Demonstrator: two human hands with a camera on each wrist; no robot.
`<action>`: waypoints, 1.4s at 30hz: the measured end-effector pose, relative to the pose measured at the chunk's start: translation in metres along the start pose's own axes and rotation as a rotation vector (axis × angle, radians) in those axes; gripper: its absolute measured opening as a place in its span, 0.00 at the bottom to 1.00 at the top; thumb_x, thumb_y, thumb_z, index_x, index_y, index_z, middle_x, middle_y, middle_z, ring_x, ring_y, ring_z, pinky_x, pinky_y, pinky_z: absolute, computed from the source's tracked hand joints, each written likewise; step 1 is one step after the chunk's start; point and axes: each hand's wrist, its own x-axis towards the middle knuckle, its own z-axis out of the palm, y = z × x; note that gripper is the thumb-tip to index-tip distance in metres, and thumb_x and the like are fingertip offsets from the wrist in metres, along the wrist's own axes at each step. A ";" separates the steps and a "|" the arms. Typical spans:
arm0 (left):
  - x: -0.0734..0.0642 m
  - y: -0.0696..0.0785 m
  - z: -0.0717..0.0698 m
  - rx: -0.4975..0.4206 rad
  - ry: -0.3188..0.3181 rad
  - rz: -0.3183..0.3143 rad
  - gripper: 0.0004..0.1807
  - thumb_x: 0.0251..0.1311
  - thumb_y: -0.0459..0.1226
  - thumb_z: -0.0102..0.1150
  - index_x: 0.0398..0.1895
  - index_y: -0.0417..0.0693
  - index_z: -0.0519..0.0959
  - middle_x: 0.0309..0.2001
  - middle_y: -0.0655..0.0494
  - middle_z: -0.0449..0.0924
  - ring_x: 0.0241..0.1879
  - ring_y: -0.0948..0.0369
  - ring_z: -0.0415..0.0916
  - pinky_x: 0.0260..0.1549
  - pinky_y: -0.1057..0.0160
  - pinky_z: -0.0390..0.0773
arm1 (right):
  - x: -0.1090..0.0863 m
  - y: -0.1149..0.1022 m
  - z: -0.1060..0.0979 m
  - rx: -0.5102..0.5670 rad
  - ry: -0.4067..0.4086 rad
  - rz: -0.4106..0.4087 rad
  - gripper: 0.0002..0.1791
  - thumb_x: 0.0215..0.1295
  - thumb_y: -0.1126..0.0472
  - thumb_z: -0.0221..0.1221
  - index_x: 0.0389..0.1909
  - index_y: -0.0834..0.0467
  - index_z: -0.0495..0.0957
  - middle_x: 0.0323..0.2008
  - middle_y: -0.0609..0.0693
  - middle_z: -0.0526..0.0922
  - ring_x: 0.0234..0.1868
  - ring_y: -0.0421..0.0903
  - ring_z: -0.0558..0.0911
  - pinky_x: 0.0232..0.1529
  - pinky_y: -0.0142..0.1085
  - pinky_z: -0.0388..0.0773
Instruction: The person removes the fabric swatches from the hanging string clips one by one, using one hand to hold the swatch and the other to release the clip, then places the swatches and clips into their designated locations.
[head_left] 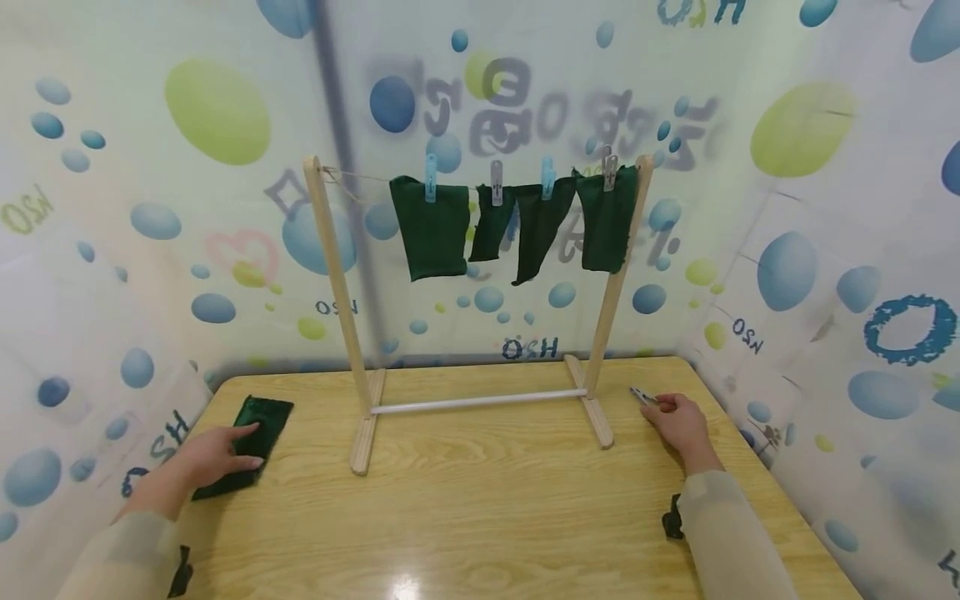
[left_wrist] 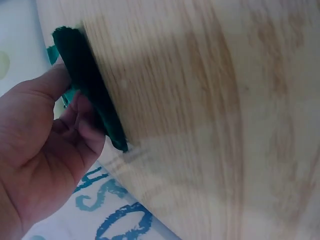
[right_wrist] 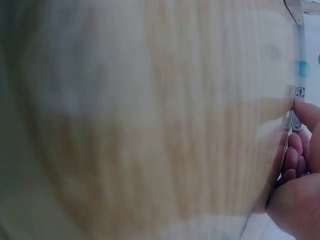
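Note:
At the table's left side, my left hand [head_left: 206,457] grips a dark green cloth [head_left: 266,417], thumb and forefinger spread over its top. Seen from the left wrist, the cloth [left_wrist: 92,85] is a folded strip close to the wood, with the fingers [left_wrist: 87,120] at its near edge. Across the table, my right hand [head_left: 681,425] pinches a small grey clothespin [head_left: 642,397] near the right edge. In the right wrist view this clothespin [right_wrist: 299,107] is between thumb and fingers, partly covered by the thumb.
A wooden drying rack [head_left: 341,300] stands at the back middle, a white bar [head_left: 480,402] joining its feet. Several green cloths [head_left: 435,233] hang from its string, held by blue and grey clothespins [head_left: 497,183]. A patterned curtain [head_left: 480,325] surrounds the wooden table [head_left: 480,500].

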 end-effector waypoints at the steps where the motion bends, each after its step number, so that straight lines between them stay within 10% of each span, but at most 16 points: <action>1: -0.001 -0.001 0.000 -0.020 -0.002 0.000 0.51 0.69 0.53 0.74 0.80 0.27 0.63 0.22 0.56 0.68 0.24 0.57 0.63 0.28 0.58 0.66 | 0.000 -0.001 0.000 0.002 -0.001 -0.002 0.35 0.80 0.48 0.61 0.71 0.72 0.71 0.66 0.75 0.77 0.63 0.69 0.78 0.66 0.61 0.75; 42: -0.007 -0.007 0.007 -0.085 0.006 0.004 0.55 0.71 0.59 0.70 0.84 0.29 0.58 0.26 0.54 0.75 0.26 0.58 0.68 0.30 0.60 0.68 | -0.001 -0.001 -0.001 0.002 0.021 -0.014 0.35 0.81 0.48 0.60 0.70 0.75 0.71 0.64 0.76 0.78 0.62 0.70 0.79 0.65 0.59 0.75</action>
